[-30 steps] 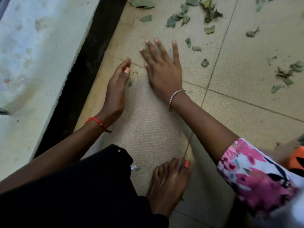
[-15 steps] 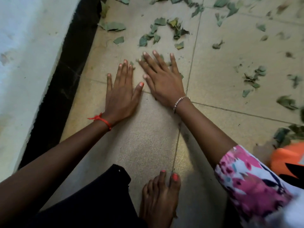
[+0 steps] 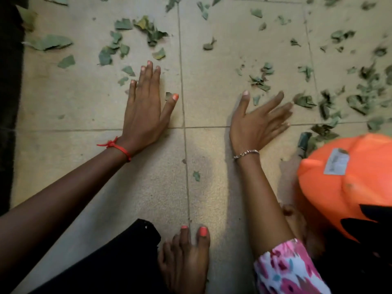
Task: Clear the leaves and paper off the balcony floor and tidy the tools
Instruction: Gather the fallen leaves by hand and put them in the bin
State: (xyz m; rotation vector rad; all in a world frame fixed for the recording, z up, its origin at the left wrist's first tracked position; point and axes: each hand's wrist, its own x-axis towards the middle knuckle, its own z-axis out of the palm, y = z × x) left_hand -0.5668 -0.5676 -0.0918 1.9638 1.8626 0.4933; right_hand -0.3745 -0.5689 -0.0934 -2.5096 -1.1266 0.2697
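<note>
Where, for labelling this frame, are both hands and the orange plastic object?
left hand [image 3: 144, 117]: head view, back of hand.
right hand [image 3: 252, 130]: head view, back of hand.
orange plastic object [image 3: 347, 192]: head view, upper surface.

Floor: beige tiles, matt, fine grainy texture, thin grout lines. Leaves: dry, dull green, torn, crumpled. Orange tub: smooth plastic, slight sheen, paper label. Wrist thread: red cord. Bracelet: shiny metal. Sleeve: printed cloth.
</note>
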